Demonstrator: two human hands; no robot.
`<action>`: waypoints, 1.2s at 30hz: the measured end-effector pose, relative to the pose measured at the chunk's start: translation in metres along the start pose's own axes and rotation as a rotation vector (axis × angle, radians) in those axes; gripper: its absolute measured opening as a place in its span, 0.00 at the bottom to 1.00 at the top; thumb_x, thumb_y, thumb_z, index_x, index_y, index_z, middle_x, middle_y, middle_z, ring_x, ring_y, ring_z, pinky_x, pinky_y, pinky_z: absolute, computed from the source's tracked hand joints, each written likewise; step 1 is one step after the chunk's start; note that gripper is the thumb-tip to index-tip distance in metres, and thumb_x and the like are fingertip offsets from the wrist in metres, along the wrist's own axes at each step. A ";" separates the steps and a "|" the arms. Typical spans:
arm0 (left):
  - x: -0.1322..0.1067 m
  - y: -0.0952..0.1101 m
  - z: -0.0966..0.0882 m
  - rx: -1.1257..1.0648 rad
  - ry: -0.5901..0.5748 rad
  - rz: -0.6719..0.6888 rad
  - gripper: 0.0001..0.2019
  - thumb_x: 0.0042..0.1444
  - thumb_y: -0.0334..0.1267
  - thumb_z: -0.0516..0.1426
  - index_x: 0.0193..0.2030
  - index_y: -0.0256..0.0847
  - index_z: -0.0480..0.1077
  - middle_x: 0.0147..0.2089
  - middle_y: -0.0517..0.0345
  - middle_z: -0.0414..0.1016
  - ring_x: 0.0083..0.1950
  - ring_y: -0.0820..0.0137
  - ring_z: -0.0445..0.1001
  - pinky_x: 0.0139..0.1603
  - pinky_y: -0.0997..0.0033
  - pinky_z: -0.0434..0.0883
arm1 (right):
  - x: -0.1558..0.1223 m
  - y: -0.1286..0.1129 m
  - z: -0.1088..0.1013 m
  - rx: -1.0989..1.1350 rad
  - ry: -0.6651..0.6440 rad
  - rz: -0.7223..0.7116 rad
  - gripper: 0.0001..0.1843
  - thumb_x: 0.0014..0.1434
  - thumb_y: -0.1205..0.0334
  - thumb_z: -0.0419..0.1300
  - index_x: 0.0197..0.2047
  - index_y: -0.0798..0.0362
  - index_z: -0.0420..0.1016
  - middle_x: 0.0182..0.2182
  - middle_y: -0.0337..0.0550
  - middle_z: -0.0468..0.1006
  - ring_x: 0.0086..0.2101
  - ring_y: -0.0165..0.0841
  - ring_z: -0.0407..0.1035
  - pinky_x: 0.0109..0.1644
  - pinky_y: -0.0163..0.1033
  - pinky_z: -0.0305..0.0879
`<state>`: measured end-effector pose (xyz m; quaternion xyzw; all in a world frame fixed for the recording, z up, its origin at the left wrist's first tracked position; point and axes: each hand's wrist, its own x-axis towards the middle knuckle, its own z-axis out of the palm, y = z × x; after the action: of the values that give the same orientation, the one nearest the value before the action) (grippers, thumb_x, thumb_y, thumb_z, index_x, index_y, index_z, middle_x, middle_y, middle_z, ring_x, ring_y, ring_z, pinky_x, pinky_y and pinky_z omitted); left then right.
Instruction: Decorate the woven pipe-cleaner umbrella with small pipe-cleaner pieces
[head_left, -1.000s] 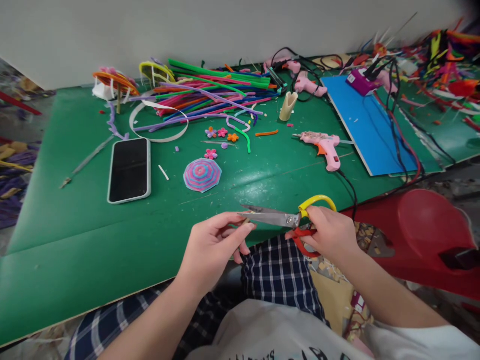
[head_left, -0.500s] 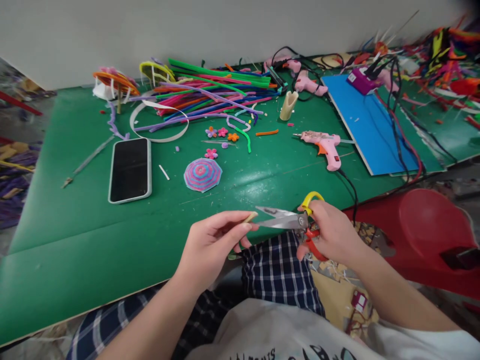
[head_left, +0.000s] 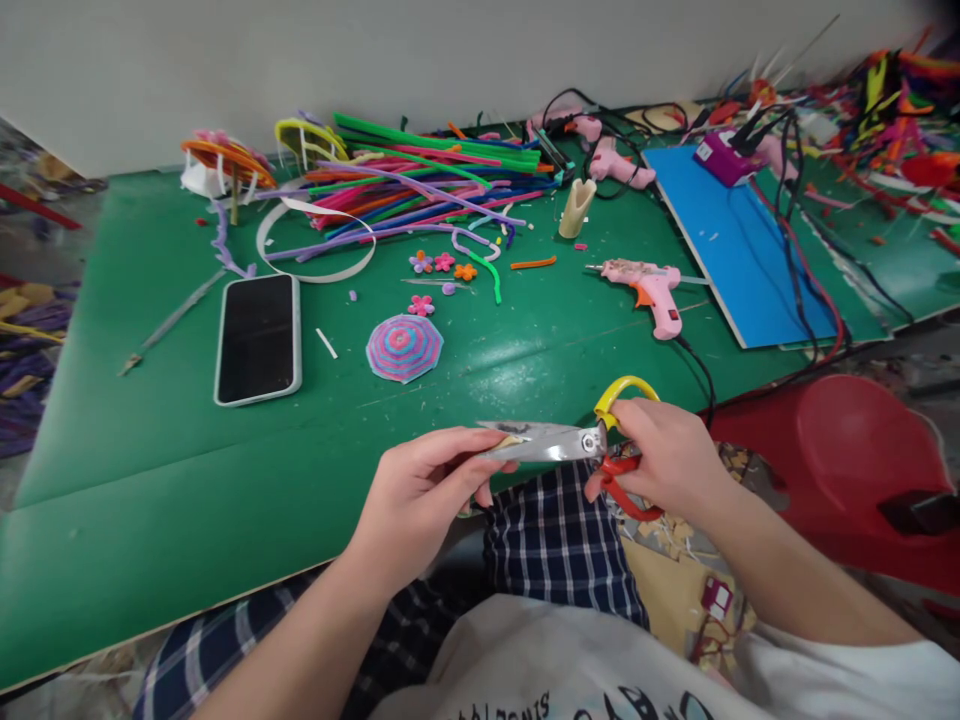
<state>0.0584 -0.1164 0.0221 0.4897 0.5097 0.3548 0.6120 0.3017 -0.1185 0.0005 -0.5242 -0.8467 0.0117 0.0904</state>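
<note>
My right hand [head_left: 675,452] grips a pair of scissors [head_left: 555,443], its fingers in one yellow and one red handle. The blades point left and lie over the fingertips of my left hand [head_left: 424,490]. Pinched between that thumb and forefinger is a small beige strip [head_left: 511,440], its end between the blades; most of it is hidden by the fingers. Beyond my hands, on the green tabletop, lies a pink, blue and purple striped disc [head_left: 405,348]. Small fuzzy flowers [head_left: 444,262] sit just behind it.
A phone [head_left: 259,340] lies at the left. Behind are a heap of pipe cleaners [head_left: 427,175], a white band [head_left: 352,270] and a beige notched tube [head_left: 576,210]. A pink glue gun [head_left: 652,290] with a cord and a blue board [head_left: 739,250] are at right, near a red stool [head_left: 862,440].
The scissors have moved left, and their blades have come closer together around the end of the beige strip. My left hand has stayed almost in place.
</note>
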 end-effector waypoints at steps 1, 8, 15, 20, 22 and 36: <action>0.000 -0.001 0.000 0.005 0.002 0.002 0.06 0.48 0.33 0.57 0.33 0.41 0.74 0.29 0.57 0.76 0.20 0.78 0.68 0.19 0.78 0.68 | 0.000 0.000 0.000 0.002 0.003 0.000 0.21 0.49 0.41 0.53 0.29 0.53 0.61 0.19 0.39 0.66 0.22 0.32 0.62 0.26 0.35 0.51; 0.001 -0.008 -0.002 0.038 0.009 0.053 0.06 0.49 0.36 0.57 0.34 0.43 0.75 0.29 0.58 0.76 0.19 0.79 0.65 0.17 0.80 0.65 | -0.001 -0.002 -0.001 0.023 -0.023 0.014 0.21 0.48 0.40 0.54 0.26 0.52 0.58 0.16 0.34 0.63 0.18 0.28 0.59 0.23 0.33 0.48; 0.001 -0.010 -0.003 0.043 0.036 0.000 0.08 0.48 0.38 0.58 0.34 0.40 0.75 0.26 0.57 0.76 0.17 0.79 0.63 0.15 0.80 0.62 | -0.003 -0.003 0.002 0.002 -0.019 0.023 0.25 0.47 0.36 0.52 0.27 0.52 0.60 0.15 0.36 0.64 0.19 0.30 0.62 0.23 0.33 0.47; 0.002 -0.011 -0.003 0.025 0.024 -0.003 0.08 0.48 0.39 0.58 0.34 0.40 0.76 0.25 0.56 0.75 0.17 0.80 0.61 0.14 0.81 0.61 | -0.002 -0.006 -0.002 -0.032 -0.044 -0.004 0.27 0.46 0.34 0.50 0.27 0.52 0.59 0.17 0.38 0.65 0.20 0.31 0.63 0.23 0.34 0.47; 0.002 -0.010 -0.003 0.011 0.023 -0.001 0.07 0.48 0.38 0.58 0.34 0.41 0.76 0.25 0.57 0.75 0.17 0.80 0.61 0.14 0.81 0.60 | -0.001 -0.007 -0.004 -0.028 -0.088 -0.010 0.28 0.45 0.33 0.50 0.27 0.52 0.58 0.18 0.39 0.66 0.21 0.32 0.63 0.24 0.35 0.47; 0.003 -0.009 -0.002 0.022 -0.014 -0.052 0.07 0.49 0.39 0.58 0.30 0.40 0.76 0.24 0.58 0.74 0.17 0.82 0.57 0.14 0.82 0.56 | -0.006 -0.004 0.006 -0.012 -0.106 -0.055 0.20 0.52 0.43 0.52 0.28 0.53 0.57 0.18 0.39 0.70 0.20 0.31 0.64 0.23 0.33 0.49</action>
<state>0.0568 -0.1154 0.0128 0.4857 0.5216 0.3296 0.6191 0.2994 -0.1255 -0.0055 -0.4999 -0.8644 0.0320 0.0424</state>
